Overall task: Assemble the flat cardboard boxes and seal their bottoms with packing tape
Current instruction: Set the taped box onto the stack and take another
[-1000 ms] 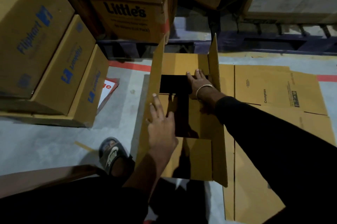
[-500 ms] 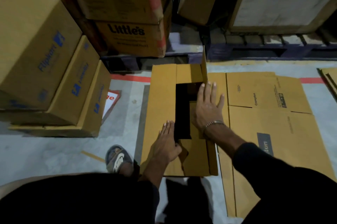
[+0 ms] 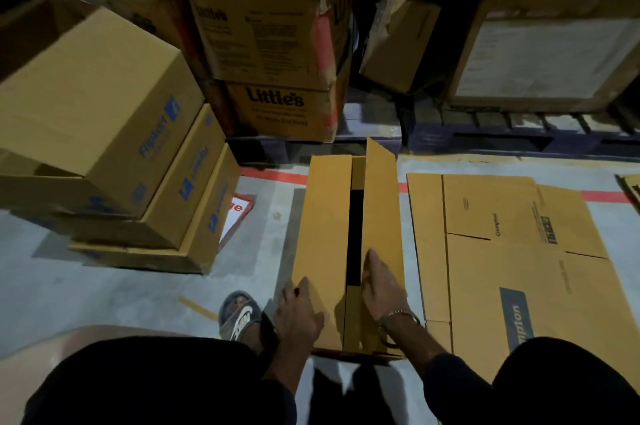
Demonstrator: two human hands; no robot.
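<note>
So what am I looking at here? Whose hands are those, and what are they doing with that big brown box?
There is no machine here. A person wears a camera on their head, so you look down just as they do. The left hand lies flat on the left flap of a cardboard box standing on the grey floor. The right hand, with a bracelet on its wrist, pushes the right flap down. That flap is not fully flat yet, so a dark gap shows between the two. Neither hand grips anything; both just press. Beside the box, on the right, lies a flattened box not yet put together. Finished boxes are stacked on the left. I see no tape in the picture.
</note>
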